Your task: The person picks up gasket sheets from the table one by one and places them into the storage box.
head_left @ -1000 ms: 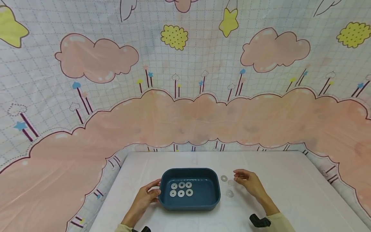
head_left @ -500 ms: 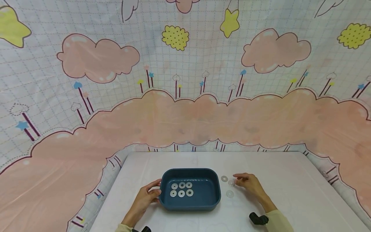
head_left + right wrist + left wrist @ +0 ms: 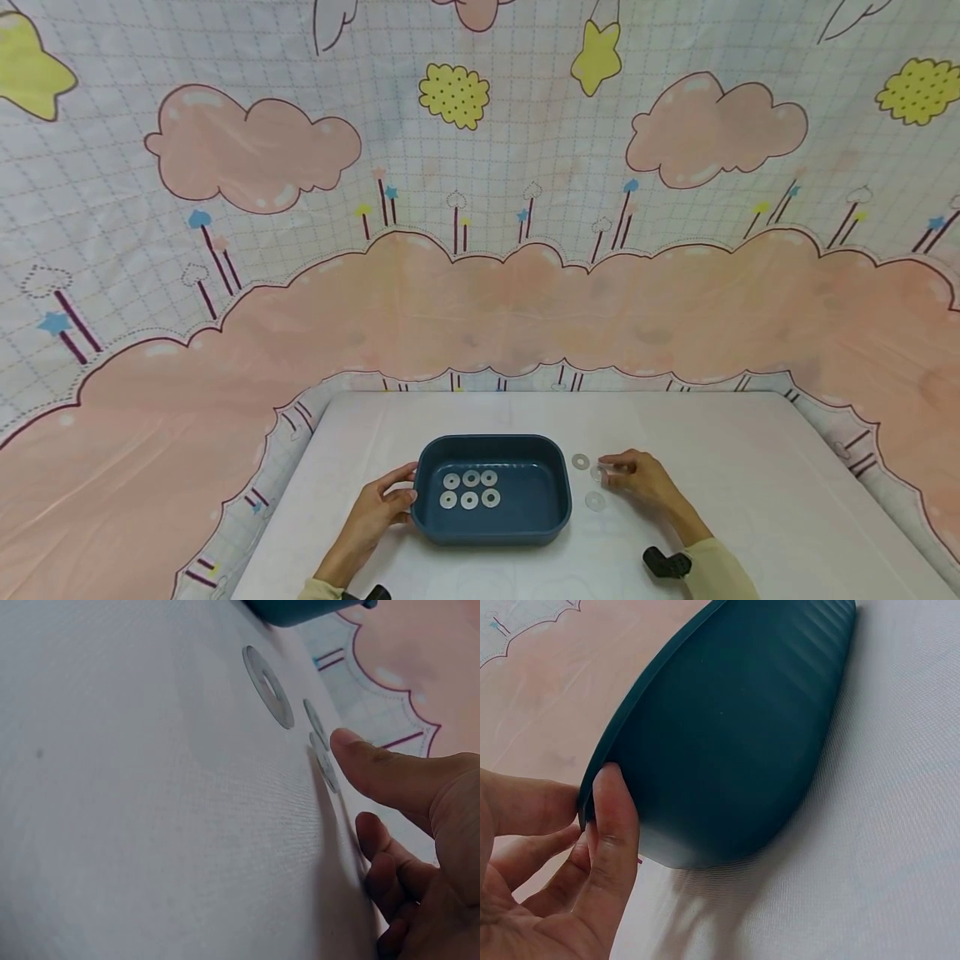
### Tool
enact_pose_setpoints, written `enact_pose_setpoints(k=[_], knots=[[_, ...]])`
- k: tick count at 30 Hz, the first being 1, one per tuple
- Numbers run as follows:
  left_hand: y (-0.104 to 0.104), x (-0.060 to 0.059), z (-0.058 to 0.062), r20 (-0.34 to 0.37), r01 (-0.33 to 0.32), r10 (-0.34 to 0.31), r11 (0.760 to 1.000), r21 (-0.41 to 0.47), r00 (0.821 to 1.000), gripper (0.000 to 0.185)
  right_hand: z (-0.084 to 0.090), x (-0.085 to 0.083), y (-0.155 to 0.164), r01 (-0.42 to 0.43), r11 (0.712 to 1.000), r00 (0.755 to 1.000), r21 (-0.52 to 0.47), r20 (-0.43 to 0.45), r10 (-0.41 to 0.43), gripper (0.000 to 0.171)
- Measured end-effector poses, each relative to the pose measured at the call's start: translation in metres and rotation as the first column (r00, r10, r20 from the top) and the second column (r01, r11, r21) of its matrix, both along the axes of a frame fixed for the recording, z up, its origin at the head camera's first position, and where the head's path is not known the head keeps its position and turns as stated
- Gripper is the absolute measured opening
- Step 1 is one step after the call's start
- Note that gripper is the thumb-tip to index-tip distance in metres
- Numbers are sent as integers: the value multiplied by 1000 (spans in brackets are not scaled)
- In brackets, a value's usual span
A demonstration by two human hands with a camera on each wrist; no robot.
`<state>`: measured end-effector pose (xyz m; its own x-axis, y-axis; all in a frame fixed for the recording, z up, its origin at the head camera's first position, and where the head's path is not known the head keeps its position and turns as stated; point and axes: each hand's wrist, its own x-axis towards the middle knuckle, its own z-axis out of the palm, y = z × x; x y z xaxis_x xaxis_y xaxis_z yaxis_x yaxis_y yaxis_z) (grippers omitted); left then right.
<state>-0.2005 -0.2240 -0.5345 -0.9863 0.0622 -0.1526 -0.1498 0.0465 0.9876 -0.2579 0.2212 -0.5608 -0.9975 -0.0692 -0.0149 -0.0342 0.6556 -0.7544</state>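
A dark blue rectangular tray (image 3: 532, 529) stands on the table, with several flat metal washers (image 3: 468, 501) lying in two rows on its floor. At its left end my left hand (image 3: 378, 504) pinches the rim; in the left wrist view the left hand (image 3: 562, 877) has thumb and fingers on either side of the wall. To the right of the tray, 3 washers lie flat on the table. My right hand (image 3: 647, 479) is at the middle washer (image 3: 597, 473), its thumb and forefinger apart. In the right wrist view the thumb (image 3: 375, 769) is close beside that washer (image 3: 324, 763).
The other loose washers are one farther back (image 3: 581, 462) and one nearer the front (image 3: 595, 501). A white cloth covers the table (image 3: 712, 433). Behind it hangs a patterned curtain (image 3: 525, 308). A black device (image 3: 666, 563) is worn on the right wrist.
My right hand has lowered and shifted slightly left, bringing its fingertips to the middle washer. The left hand, the tray and the washers have stayed in place.
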Motion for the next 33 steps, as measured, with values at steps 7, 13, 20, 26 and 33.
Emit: enact_pose_setpoints(k=[7,13,20,26,33], knots=[[0,0,-2,-21,9,-9,1000,-15,1000,53,1,2,-5,28,999,1000,28,3,-29,27],[0,1,-2,-32,20,-20,1000,-15,999,54,-1,3,-6,41,997,999,73,-22,-39,21],[1,1,-1,-3,-6,6,1000,-6,1000,53,-3,3,-6,37,996,998,80,-44,-33,19],[1,1,-1,-4,-8,8,1000,-8,1000,53,-3,4,-7,35,999,999,34,-38,-34,19],[0,0,-2,-9,-5,5,1000,-1,1000,54,-4,4,-4,37,999,997,-26,-67,-39,16]])
